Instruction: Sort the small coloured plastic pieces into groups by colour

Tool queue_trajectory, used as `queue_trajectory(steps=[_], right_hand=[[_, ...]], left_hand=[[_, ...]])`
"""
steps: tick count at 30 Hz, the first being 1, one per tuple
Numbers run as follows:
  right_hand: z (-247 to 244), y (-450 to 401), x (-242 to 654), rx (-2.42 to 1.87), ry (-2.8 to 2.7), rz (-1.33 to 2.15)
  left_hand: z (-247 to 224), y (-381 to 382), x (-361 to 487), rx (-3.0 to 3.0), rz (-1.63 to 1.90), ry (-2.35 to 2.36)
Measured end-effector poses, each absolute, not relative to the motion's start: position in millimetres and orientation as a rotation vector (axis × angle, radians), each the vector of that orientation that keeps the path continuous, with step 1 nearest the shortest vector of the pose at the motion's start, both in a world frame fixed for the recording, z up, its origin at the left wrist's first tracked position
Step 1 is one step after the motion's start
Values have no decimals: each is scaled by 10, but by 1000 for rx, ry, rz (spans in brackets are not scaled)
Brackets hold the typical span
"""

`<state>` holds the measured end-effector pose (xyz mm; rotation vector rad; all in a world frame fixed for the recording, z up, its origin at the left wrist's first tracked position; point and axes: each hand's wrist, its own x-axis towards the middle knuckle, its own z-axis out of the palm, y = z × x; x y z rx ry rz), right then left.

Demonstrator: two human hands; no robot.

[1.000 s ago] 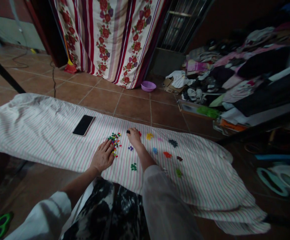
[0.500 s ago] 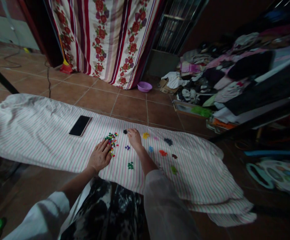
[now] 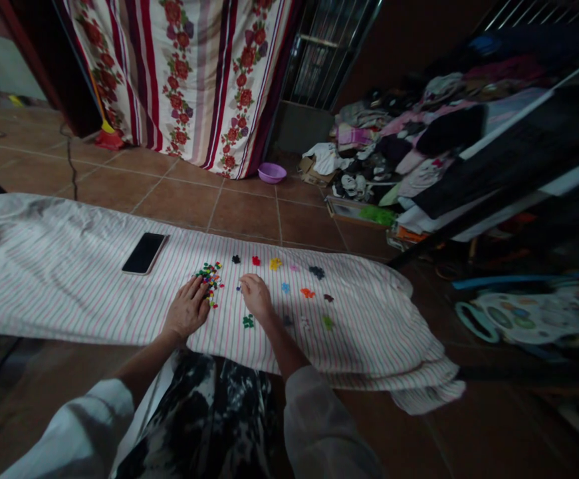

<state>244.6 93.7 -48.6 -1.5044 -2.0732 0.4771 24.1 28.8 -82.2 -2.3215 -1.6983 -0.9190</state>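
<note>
My left hand (image 3: 187, 309) lies palm down with its fingers stretched out, fingertips touching the edge of a pile of small mixed-colour pieces (image 3: 213, 269). Over a few purple pieces (image 3: 239, 289) is my right hand (image 3: 256, 297), its fingers drawn together; whatever they may hold is hidden. Around it are small single-colour groups: black pieces (image 3: 236, 259), red pieces (image 3: 256, 261), yellow pieces (image 3: 275, 264), green pieces (image 3: 248, 322), light blue pieces (image 3: 286, 287) and orange pieces (image 3: 308, 293). Dark grey pieces (image 3: 316, 272), brown pieces (image 3: 328, 298) and lime pieces (image 3: 328, 322) lie farther right.
A striped cloth (image 3: 94, 299) covers the low surface under the pieces. A phone (image 3: 144, 253) lies on its left part. Beyond are a tiled floor, a purple basin (image 3: 272, 173), a floral curtain (image 3: 199, 80) and a heap of clothes (image 3: 399, 140).
My right hand has moved nearer to me, from beside the black pieces to over the purple ones, uncovering the red group. My left hand stays at the mixed pile. The camera view has shifted.
</note>
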Motion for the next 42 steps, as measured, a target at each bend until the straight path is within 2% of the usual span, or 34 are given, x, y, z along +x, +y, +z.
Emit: queue_trajectory(steps=[19,27,42], right_hand=[[-373,233,2003,-1427,-2286,597],[-417,216,1759,-1696,-2208,423],[-594,125,1766,-1583,-2108,284]], left_hand=[[-854,137,199,-2236,-1035,-1879],[-866,139,214,-2210,-1032,-1813],[-803,121,206,-2253,-1037,-1861]])
